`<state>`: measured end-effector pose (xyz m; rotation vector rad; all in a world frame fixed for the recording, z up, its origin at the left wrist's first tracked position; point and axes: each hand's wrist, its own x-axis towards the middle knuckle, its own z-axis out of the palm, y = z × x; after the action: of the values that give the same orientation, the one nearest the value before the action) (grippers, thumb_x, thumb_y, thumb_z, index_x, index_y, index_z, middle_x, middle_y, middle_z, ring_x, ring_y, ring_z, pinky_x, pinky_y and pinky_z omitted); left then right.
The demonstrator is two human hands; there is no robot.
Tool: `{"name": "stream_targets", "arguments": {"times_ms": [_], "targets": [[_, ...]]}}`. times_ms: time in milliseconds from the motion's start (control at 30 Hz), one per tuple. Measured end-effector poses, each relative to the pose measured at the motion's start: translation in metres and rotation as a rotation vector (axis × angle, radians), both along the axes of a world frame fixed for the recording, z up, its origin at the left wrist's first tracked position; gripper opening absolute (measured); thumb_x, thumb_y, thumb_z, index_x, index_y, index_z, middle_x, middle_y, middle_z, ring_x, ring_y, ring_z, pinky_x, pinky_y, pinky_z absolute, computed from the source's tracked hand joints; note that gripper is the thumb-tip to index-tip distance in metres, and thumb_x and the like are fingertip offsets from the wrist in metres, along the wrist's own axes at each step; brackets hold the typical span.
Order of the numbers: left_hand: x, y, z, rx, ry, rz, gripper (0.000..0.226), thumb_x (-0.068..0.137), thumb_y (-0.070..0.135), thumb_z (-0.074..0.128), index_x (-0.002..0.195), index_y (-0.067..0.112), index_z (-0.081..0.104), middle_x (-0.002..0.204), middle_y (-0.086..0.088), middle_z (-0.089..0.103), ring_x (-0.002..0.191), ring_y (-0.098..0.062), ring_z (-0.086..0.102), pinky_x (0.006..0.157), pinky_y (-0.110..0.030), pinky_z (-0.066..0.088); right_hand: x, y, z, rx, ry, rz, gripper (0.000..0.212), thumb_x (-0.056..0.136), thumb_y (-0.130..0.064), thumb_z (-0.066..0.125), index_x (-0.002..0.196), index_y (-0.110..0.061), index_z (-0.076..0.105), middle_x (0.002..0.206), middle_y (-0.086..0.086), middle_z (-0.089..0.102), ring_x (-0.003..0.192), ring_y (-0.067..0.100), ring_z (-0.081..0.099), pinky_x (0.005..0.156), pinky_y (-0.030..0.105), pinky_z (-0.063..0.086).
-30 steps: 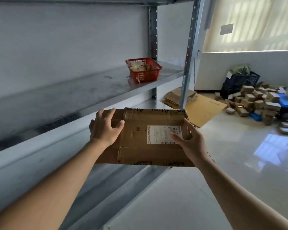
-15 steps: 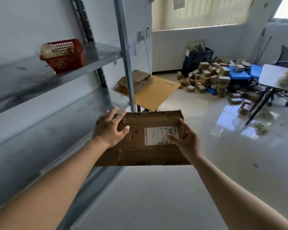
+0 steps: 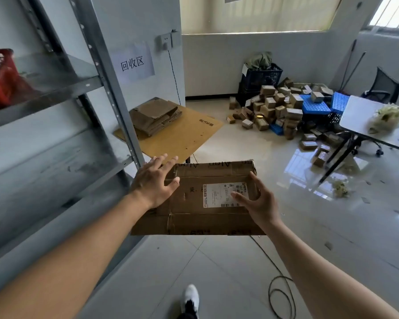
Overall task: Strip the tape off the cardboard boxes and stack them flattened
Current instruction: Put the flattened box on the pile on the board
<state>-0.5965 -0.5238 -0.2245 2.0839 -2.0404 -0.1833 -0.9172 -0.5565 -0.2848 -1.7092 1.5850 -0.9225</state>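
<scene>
So we've got this flattened cardboard box (image 3: 207,199) held out in front of us over the floor (image 3: 217,268), just past the metal shelf (image 3: 55,139) corner. Left hand (image 3: 151,180) lies flat on its left end with fingers spread and straight, thumb on the top face; right hand (image 3: 257,201) pinches the right edge, thumb across the shipping label (image 3: 219,194), fingers underneath out of sight. It looks light and fairly stiff but creased along the folds, so we'd guess it flops if held by one end; gripping both short edges seems safest. The stack of flattened boxes (image 3: 156,116) sits on a big cardboard sheet (image 3: 182,137) by the wall. Glossy tiles, a loose cable (image 3: 281,293), and a pile of small boxes (image 3: 279,107) beside the white surface (image 3: 359,116).
</scene>
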Motion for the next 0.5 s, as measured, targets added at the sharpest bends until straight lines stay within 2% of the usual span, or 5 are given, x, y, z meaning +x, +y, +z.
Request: {"name": "stream_targets", "arguments": {"times_ms": [67,200,267,333,500], "targets": [[0.003,-0.031,-0.005,0.000,0.015,-0.005,0.067,0.101,0.055,0.048,0.162,0.038,0.027,0.169,-0.003,0.027,0.153,-0.031,0.028,0.122,-0.051,0.030,0.000,-0.031,-0.001,-0.004,-0.015,0.025,0.096,0.075,-0.054,0.087,0.156,-0.030,0.041,0.122,-0.014,0.069,0.112,0.005,0.062,0.089,0.017,0.049],[0.017,-0.129,-0.022,0.012,0.050,0.013,0.065,0.102,0.055,0.047,0.161,0.039,0.026,0.169,-0.002,0.026,0.153,-0.029,0.028,0.122,-0.050,0.031,0.010,-0.131,-0.010,-0.009,0.008,0.053,0.097,0.075,-0.054,0.086,0.157,-0.028,0.041,0.124,-0.011,0.070,0.113,0.006,0.063,0.093,0.022,0.052],[0.029,-0.180,-0.026,0.020,0.057,0.009,0.065,0.102,0.054,0.047,0.161,0.040,0.026,0.169,-0.002,0.025,0.153,-0.029,0.028,0.122,-0.050,0.031,0.020,-0.182,-0.011,-0.005,0.021,0.056,0.098,0.075,-0.053,0.086,0.157,-0.026,0.040,0.122,-0.012,0.069,0.111,0.005,0.063,0.089,0.014,0.051],[0.045,-0.227,-0.027,0.026,0.067,0.026,0.065,0.101,0.055,0.046,0.161,0.040,0.027,0.170,-0.002,0.025,0.154,-0.030,0.027,0.122,-0.051,0.030,0.032,-0.230,-0.010,0.008,0.020,0.072,0.098,0.076,-0.052,0.086,0.157,-0.025,0.039,0.117,-0.016,0.067,0.106,0.002,0.062,0.078,0.001,0.046],[0.083,-0.316,-0.021,0.042,0.065,0.097,0.066,0.101,0.059,0.044,0.162,0.041,0.024,0.171,0.000,0.020,0.157,-0.029,0.019,0.125,-0.050,0.023,0.073,-0.339,-0.005,0.015,0.034,0.138,0.098,0.076,-0.054,0.085,0.158,-0.027,0.038,0.118,-0.018,0.065,0.110,0.002,0.060,0.073,-0.004,0.042]]}}
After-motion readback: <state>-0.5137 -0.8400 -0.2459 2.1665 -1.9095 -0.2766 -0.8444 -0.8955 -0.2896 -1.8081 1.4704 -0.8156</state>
